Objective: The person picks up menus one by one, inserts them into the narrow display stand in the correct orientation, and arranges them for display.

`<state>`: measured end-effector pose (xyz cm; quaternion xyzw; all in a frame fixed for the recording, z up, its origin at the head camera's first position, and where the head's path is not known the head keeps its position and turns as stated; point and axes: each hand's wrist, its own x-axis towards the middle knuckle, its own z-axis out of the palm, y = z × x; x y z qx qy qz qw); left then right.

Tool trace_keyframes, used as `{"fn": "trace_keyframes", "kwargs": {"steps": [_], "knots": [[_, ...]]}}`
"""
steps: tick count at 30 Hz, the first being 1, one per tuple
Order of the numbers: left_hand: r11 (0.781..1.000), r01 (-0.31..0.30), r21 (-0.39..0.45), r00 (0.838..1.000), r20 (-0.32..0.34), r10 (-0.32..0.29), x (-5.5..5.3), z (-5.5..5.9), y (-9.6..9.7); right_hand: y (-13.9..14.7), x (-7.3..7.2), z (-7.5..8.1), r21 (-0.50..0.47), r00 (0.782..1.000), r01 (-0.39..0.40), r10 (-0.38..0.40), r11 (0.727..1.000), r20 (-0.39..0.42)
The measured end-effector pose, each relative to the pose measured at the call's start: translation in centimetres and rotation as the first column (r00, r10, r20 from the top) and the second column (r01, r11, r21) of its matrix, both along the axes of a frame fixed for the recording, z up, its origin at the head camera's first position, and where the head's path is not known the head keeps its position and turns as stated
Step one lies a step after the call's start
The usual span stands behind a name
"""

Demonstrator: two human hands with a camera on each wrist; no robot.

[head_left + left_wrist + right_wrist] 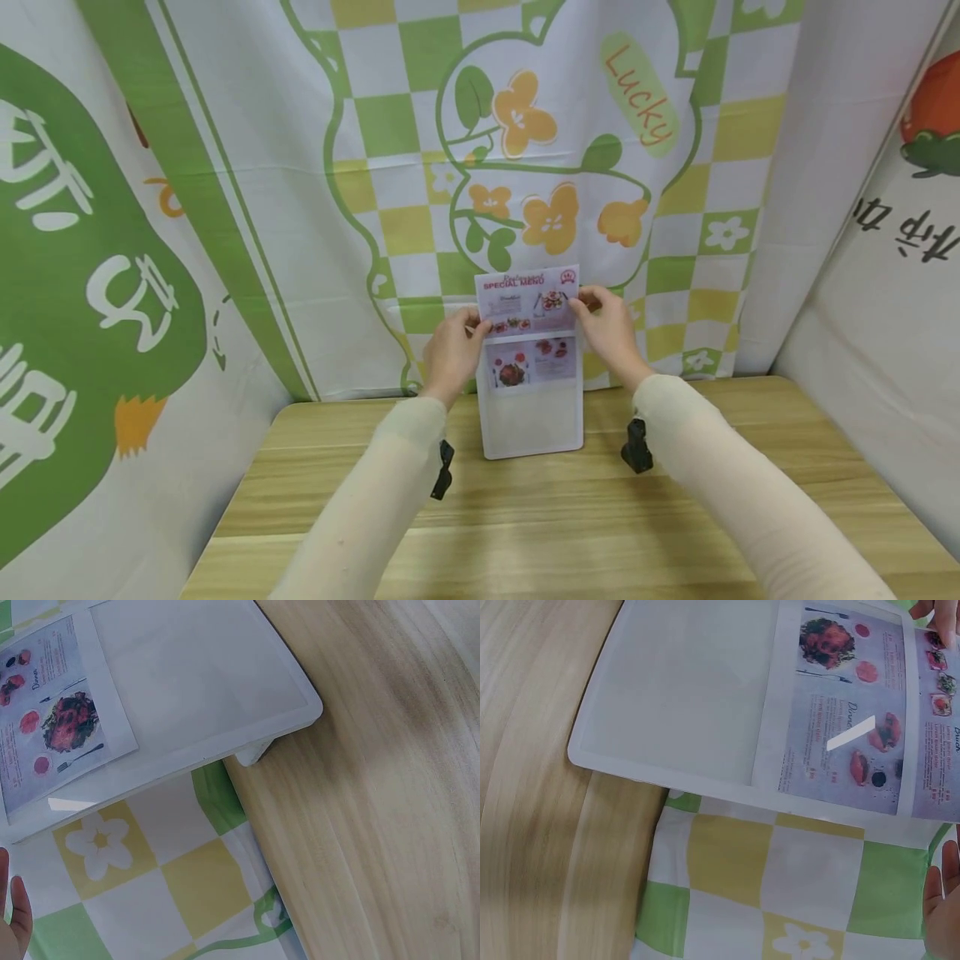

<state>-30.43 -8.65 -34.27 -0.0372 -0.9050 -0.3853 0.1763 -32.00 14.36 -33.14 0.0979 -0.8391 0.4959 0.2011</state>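
Observation:
A white-framed sign holder [532, 421] with a clear front stands upright on the table. Partway inside its frame sits a printed menu sheet [525, 304], its upper part sticking out above the holder's top edge. My left hand [453, 354] pinches the sheet's left edge between thumb and fingers. On the opposite edge my right hand [609, 333] pinches it the same way. The lower part of the menu [847, 712] shows behind the clear front in the right wrist view. In the left wrist view a small foot [253, 752] props the holder from behind.
A wooden table [360, 500] lies under the holder. Just behind hangs a green, yellow and white checkered curtain [405, 125], close to the table's back edge. Printed cloth walls [247, 167] stand at either side. A black wrist device [637, 447] sits on my right forearm.

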Motion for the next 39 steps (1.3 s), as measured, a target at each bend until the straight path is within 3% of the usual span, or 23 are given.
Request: {"fn": "trace_keyframes", "kwargs": {"steps": [9,17,30,39], "knots": [[0.999,-0.024,0.047,1.0,-0.01,0.024,0.0,0.4,0.5,0.3,0.5,-0.4,0.057,0.999,0.006,-0.009,0.998,0.04],[0.993,-0.063,0.103,0.995,-0.069,0.07,0.1,0.8,0.8,0.6,0.7,-1.3,0.093,0.999,0.017,-0.022,0.996,0.049],[0.99,-0.052,0.134,0.999,-0.008,0.054,0.3,0.6,0.4,0.0,0.7,0.9,-0.006,1.0,0.018,-0.018,1.0,-0.025],[0.984,-0.032,0.174,0.997,-0.057,0.043,0.1,1.2,0.3,0.1,0.8,0.6,0.029,1.0,0.023,-0.024,0.999,0.011]]}}
